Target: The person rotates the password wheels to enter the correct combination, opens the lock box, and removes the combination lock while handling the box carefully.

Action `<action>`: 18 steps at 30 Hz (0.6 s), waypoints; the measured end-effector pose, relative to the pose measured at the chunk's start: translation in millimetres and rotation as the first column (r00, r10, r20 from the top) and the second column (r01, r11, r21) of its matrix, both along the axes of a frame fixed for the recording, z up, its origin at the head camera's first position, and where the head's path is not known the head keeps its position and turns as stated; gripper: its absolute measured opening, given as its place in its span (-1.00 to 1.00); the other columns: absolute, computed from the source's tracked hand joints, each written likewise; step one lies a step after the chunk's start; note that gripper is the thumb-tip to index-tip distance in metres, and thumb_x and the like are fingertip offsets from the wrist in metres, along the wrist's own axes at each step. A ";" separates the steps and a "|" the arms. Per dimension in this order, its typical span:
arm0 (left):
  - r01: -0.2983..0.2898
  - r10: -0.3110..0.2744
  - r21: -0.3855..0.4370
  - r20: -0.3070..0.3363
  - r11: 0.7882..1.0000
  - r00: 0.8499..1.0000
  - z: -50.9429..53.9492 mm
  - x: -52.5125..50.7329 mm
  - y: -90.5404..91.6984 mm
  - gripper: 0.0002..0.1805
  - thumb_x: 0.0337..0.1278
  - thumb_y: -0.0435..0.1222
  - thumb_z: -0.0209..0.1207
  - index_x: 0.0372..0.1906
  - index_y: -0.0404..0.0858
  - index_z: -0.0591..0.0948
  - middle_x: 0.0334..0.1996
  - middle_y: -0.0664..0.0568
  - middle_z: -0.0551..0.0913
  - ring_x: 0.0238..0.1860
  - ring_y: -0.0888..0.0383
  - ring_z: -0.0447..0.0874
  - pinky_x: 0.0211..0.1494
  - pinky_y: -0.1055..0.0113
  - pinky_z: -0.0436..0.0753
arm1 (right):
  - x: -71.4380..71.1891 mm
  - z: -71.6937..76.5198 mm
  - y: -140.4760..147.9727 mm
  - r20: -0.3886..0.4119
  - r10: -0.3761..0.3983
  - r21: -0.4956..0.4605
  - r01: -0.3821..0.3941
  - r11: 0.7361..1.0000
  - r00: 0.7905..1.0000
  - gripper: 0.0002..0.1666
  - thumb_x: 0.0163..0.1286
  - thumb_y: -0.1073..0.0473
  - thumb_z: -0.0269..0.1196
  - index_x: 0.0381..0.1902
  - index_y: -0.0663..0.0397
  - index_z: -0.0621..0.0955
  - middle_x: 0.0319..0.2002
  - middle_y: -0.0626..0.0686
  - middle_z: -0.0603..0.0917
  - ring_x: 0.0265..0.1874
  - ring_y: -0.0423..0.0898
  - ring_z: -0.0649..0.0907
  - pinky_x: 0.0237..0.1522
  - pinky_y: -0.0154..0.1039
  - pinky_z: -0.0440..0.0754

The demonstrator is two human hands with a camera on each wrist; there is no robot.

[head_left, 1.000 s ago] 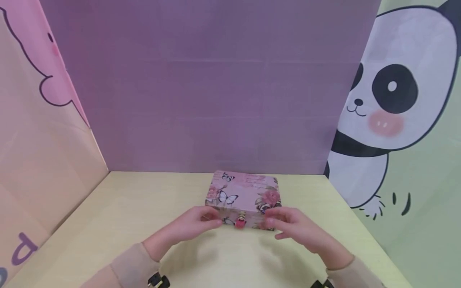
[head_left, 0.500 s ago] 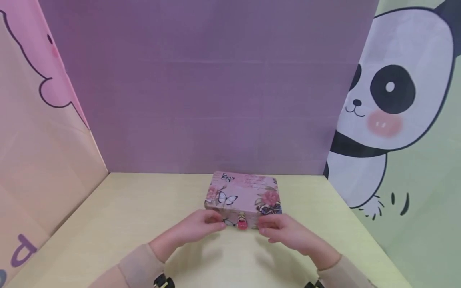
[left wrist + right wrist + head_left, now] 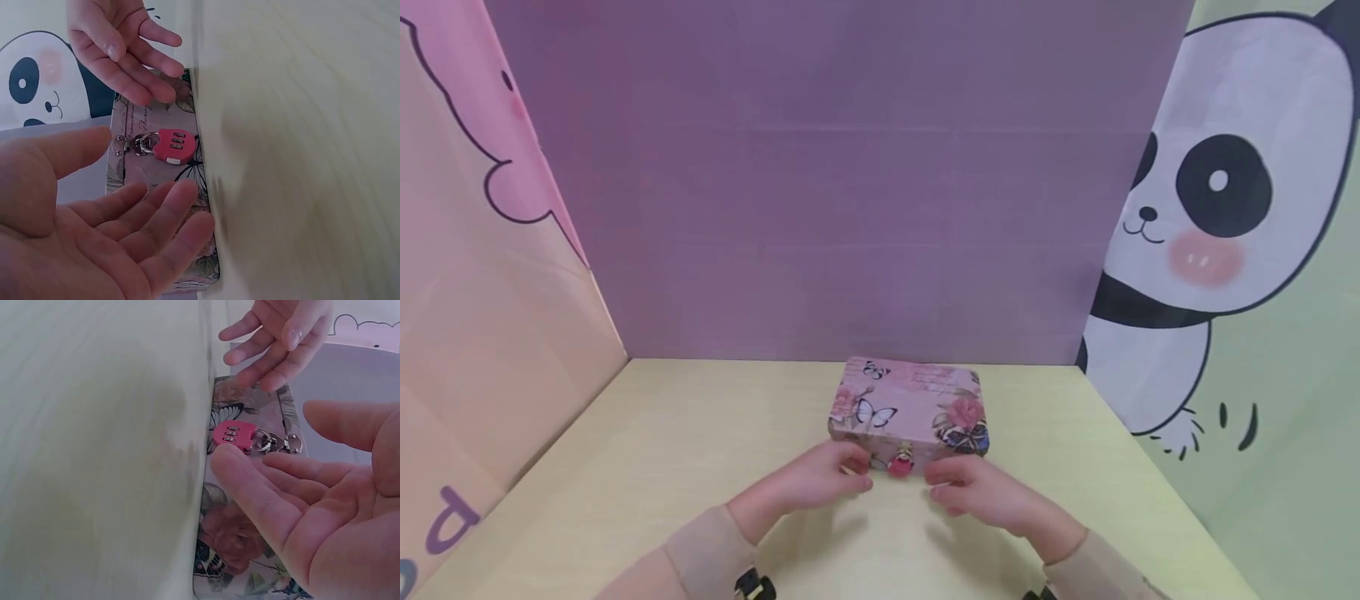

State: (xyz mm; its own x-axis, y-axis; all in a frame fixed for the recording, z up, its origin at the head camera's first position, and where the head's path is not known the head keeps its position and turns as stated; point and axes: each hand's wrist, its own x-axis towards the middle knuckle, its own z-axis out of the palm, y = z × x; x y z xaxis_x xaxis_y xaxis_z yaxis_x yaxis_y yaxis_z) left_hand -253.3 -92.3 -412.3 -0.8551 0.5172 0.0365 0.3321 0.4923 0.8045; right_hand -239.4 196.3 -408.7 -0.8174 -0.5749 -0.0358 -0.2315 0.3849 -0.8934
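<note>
A pink box point(image 3: 910, 400) with butterflies and roses lies closed at the far middle of the table. From a metal clasp on its front hangs a small red combination padlock point(image 3: 176, 145), whose number dials show in both wrist views. My left hand point(image 3: 831, 477) is in front of the box, left of the padlock, fingers loosely bent and thumb apart. On the padlock's other side is my right hand point(image 3: 981, 492), its fingers also relaxed. Neither hand holds anything. Whether any fingertip touches the box front, I cannot tell.
The pale wooden table point(image 3: 730, 417) reaches back to a purple panel point(image 3: 850, 192) behind the box. A wall with a panda picture point(image 3: 1217, 250) stands on the right, and a pink-figured wall point(image 3: 490, 292) on the left.
My right hand has moved left along the box front, closer to the padlock, and a little nearer to me. The left hand has shifted slightly right and nearer. The box stays in place.
</note>
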 end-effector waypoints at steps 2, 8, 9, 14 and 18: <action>0.002 -0.002 -0.013 -0.005 1.000 1.000 -1.2 -1.4 0.9 -0.50 0.23 -0.22 0.34 0.15 -0.46 0.58 -0.01 -0.13 0.68 0.03 -0.07 0.64 0.14 -0.08 0.59 | -1.4 -2.1 -1.8 0.007 0.001 -0.002 -0.001 1.000 1.000 -0.43 0.46 0.29 0.22 0.28 0.60 0.41 0.20 0.51 0.51 0.08 0.30 0.63 -0.06 0.06 0.70; 0.007 -0.007 -0.028 -0.001 1.000 1.000 -5.0 -5.9 5.6 -0.50 0.23 -0.23 0.34 0.17 -0.46 0.57 0.00 -0.15 0.67 0.05 -0.07 0.64 0.15 -0.06 0.59 | -4.7 -6.8 -5.2 0.024 -0.006 0.003 0.006 1.000 1.000 -0.43 0.45 0.33 0.20 0.30 0.60 0.39 0.21 0.55 0.47 -0.03 0.27 0.68 -0.14 0.01 0.73; 0.011 -0.011 -0.025 -0.001 1.000 1.000 -5.5 -6.9 6.5 -0.50 0.23 -0.24 0.34 0.17 -0.46 0.57 0.00 -0.16 0.67 0.04 -0.08 0.64 0.15 -0.05 0.59 | -4.9 -7.2 -5.8 0.026 -0.008 0.004 0.008 1.000 1.000 -0.43 0.45 0.34 0.19 0.31 0.60 0.38 0.21 0.55 0.47 -0.05 0.25 0.69 -0.16 0.00 0.74; 0.021 -0.021 -0.027 0.012 0.999 1.000 -7.0 -9.4 11.0 -0.52 0.23 -0.28 0.33 0.16 -0.48 0.56 0.01 -0.18 0.66 0.04 -0.08 0.64 0.14 -0.04 0.60 | -5.0 -7.9 -9.6 0.032 -0.021 0.008 0.021 1.000 0.999 -0.44 0.42 0.39 0.15 0.31 0.60 0.38 0.19 0.51 0.48 -0.16 0.18 0.68 -0.23 0.00 0.74; 0.028 -0.027 -0.042 0.016 0.999 0.999 -7.3 -10.6 14.7 -0.52 0.24 -0.28 0.32 0.17 -0.48 0.56 0.02 -0.18 0.66 0.03 -0.07 0.64 0.13 -0.02 0.61 | -4.9 -9.2 -12.1 0.024 -0.034 0.017 0.033 0.999 0.999 -0.47 0.43 0.40 0.14 0.30 0.57 0.40 0.17 0.47 0.51 -0.20 0.14 0.67 -0.29 -0.01 0.74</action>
